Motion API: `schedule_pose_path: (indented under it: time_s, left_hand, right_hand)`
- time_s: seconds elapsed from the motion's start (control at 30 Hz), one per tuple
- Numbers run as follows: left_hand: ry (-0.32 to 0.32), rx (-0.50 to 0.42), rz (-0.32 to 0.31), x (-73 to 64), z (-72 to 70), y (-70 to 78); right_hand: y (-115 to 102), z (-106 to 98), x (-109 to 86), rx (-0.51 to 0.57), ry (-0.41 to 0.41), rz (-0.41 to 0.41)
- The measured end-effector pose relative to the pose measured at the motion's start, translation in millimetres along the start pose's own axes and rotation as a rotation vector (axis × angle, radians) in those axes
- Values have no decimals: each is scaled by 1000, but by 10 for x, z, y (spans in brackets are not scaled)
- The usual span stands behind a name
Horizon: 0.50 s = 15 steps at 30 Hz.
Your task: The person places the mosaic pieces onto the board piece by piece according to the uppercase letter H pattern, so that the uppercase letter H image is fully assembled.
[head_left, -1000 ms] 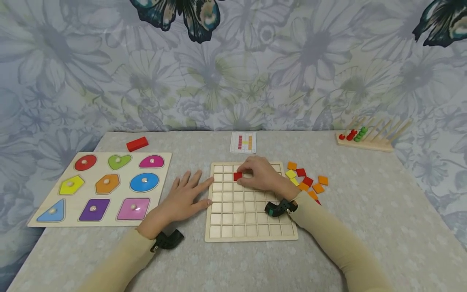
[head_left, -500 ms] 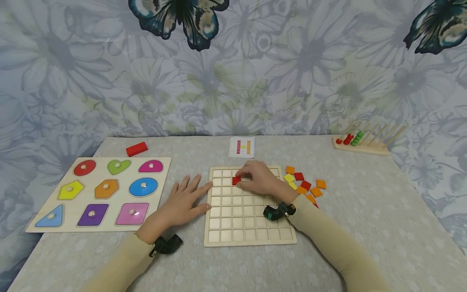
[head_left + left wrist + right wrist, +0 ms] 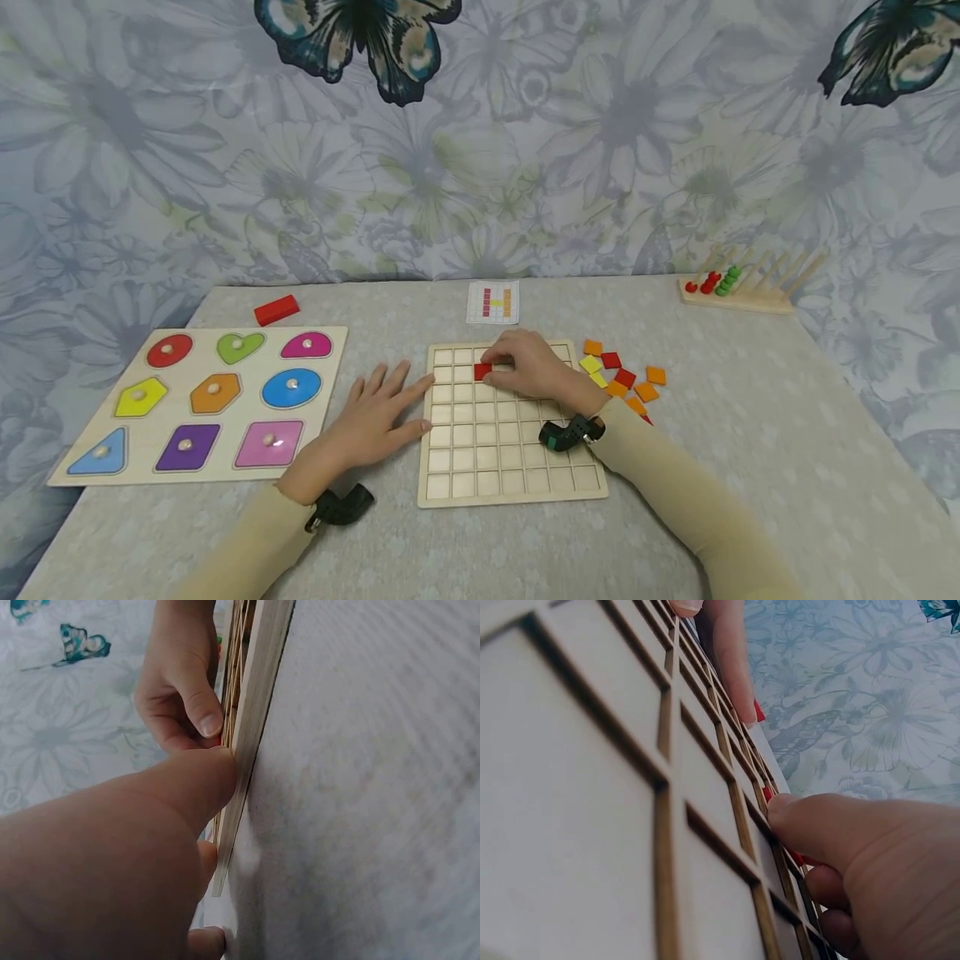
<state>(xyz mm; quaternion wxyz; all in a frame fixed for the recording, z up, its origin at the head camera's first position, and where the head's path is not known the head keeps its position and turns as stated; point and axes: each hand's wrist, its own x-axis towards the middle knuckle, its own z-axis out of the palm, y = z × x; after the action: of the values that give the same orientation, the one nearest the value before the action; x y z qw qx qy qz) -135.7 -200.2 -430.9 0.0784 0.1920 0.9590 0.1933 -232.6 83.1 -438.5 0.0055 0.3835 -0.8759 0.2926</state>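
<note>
I find the red tile [image 3: 480,372] on the grid [image 3: 487,459], at the third column from the left, second row from the far edge. Whether it is fully seated in its cell I cannot tell; fingers cover part of it.

The tile lies directly left of the right hand [image 3: 531,367], at its fingertips. Thumb and forefinger grip it at its far and near sides. Being square, it shows no long axis; its sides run roughly with the grid lines. The right hand is clearly the nearer.

The left hand [image 3: 371,423] is released, fingers spread; its thumb and forefinger touch the grid's left edge. My left wrist view confirms the thumb against that edge.

Loose tiles [image 3: 625,378] in red, yellow and orange lie just beside the grid's right edge, near the right forearm. Beyond the far edge I note a card [image 3: 492,302] with a coloured pattern.

The worktop [image 3: 750,458] is pale grey and faintly patterned. On its left are a shape board [image 3: 251,396] and a red block [image 3: 277,310]; at far right, a peg rack [image 3: 738,302] with beads. Floral wallpaper [image 3: 562,183] with butterflies [image 3: 363,42] stands behind.
</note>
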Motion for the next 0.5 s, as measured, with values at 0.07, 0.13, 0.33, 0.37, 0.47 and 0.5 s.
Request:
schedule_pose_path:
  time_s: [0.07, 0.13, 0.33, 0.37, 0.47, 0.5]
  left_hand:
    - [4, 2, -1, 1, -18, -2]
    - [9, 9, -3, 6, -38, -3]
    - [7, 16, 1, 24, -61, 9]
    - [4, 16, 1, 20, -56, 12]
    - [0, 15, 0, 5, -31, 12]
    - [-4, 13, -3, -1, -20, 11]
  right_hand:
    - [-7, -18, 20, -2, 4, -12]
    - [-15, -38, 39, -10, 8, -21]
    - [-14, -59, 44, -15, 0, 5]
    - [-9, -53, 38, -15, -2, 7]
    - [-10, -30, 14, -7, -9, 13]
    - [-12, -22, 4, -7, -8, 10]
